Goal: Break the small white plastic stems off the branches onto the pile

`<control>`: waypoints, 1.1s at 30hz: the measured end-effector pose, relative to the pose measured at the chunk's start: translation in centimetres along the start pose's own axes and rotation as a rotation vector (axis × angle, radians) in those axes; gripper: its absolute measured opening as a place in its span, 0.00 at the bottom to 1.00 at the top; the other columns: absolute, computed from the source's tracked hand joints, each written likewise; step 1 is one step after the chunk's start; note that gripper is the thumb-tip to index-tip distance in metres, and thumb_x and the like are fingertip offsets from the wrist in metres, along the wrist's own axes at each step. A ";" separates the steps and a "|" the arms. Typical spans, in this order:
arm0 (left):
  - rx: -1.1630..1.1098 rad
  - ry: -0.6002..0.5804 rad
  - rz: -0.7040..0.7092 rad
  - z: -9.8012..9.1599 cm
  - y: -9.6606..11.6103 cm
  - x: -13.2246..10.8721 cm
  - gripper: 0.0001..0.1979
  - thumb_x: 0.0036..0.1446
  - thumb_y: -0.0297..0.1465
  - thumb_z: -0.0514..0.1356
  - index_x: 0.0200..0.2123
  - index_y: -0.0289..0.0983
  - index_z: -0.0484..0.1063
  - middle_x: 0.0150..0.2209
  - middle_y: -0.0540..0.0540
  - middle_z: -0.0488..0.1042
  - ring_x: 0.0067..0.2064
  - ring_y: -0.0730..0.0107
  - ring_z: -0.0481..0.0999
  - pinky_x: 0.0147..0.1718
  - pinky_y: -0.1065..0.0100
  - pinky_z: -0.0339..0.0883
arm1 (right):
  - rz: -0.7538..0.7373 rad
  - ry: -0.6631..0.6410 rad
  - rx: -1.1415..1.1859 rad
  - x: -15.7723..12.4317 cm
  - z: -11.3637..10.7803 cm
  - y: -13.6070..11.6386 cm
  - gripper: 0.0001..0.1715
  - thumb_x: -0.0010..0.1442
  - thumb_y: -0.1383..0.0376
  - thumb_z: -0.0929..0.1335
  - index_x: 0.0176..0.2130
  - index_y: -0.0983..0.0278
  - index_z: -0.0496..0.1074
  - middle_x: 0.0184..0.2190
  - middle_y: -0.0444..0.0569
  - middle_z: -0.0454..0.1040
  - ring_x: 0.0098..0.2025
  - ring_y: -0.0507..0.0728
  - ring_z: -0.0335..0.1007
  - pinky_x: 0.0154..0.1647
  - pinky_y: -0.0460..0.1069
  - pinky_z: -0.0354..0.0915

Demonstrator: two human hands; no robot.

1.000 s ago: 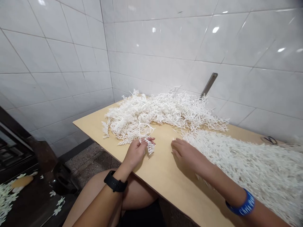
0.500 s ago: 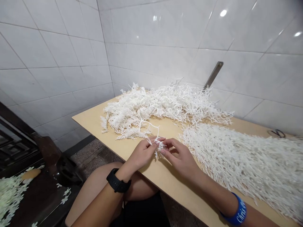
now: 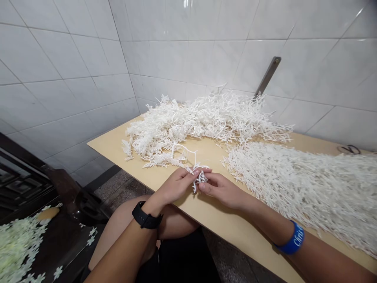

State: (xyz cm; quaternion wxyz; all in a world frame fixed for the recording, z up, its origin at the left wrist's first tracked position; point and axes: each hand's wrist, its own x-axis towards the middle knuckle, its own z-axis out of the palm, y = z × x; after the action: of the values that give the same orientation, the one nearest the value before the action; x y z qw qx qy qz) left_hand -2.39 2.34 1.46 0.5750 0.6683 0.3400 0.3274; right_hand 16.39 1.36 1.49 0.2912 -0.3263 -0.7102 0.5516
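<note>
Both my hands meet over the bare plywood board (image 3: 226, 224), pinching a small white branching plastic sprig (image 3: 200, 178) between their fingertips. My left hand (image 3: 176, 186) holds it from the left, and a long thin strand of the sprig loops up towards the pile. My right hand (image 3: 220, 190) grips it from the right. Just beyond the hands lies a loose heap of white coral-like sprigs (image 3: 188, 129). A dense white mass of similar sprigs (image 3: 303, 188) spreads to the right of my right hand, not touching it.
White tiled walls (image 3: 200, 51) rise behind and left of the board. A metal bracket (image 3: 267, 76) juts from the back wall. Black-handled scissors (image 3: 350, 149) lie at the far right. Pale green flower shapes (image 3: 17, 247) lie on a dark surface at lower left.
My right hand has moved left from the board and joined my left hand on the sprig. The view has tilted slightly, shifting the table upward in the picture.
</note>
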 end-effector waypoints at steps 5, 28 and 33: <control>0.018 -0.117 0.080 -0.7 0.4 -0.1 0.25 0.63 0.48 0.54 0.53 0.38 0.76 0.51 0.40 0.78 0.50 0.57 0.75 0.54 0.59 0.63 | 0.004 -0.110 0.077 0.1 -1.0 0.0 0.27 0.64 0.46 0.64 0.37 0.67 0.76 0.35 0.51 0.74 0.41 0.57 0.70 0.48 0.53 0.64; -0.193 -0.205 -0.091 0.0 0.5 -0.3 0.34 0.65 0.51 0.47 0.63 0.32 0.64 0.25 0.42 0.79 0.28 0.64 0.79 0.28 0.68 0.69 | 0.048 -0.017 0.188 0.1 2.2 -0.5 0.30 0.62 0.44 0.65 0.27 0.67 0.72 0.21 0.45 0.69 0.22 0.49 0.61 0.23 0.46 0.56; -0.178 -0.274 -0.095 0.0 0.6 -0.4 0.36 0.63 0.52 0.49 0.65 0.32 0.61 0.25 0.41 0.80 0.29 0.62 0.80 0.28 0.68 0.70 | 0.119 -0.104 0.130 0.4 2.1 -0.4 0.32 0.59 0.40 0.65 0.29 0.66 0.71 0.21 0.45 0.69 0.22 0.50 0.60 0.25 0.47 0.59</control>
State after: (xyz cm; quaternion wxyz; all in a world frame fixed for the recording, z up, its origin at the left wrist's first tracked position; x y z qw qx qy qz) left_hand -2.56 1.98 2.02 0.6876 0.6363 0.2595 0.2344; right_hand 14.50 0.40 1.41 0.2413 -0.3191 -0.6666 0.6289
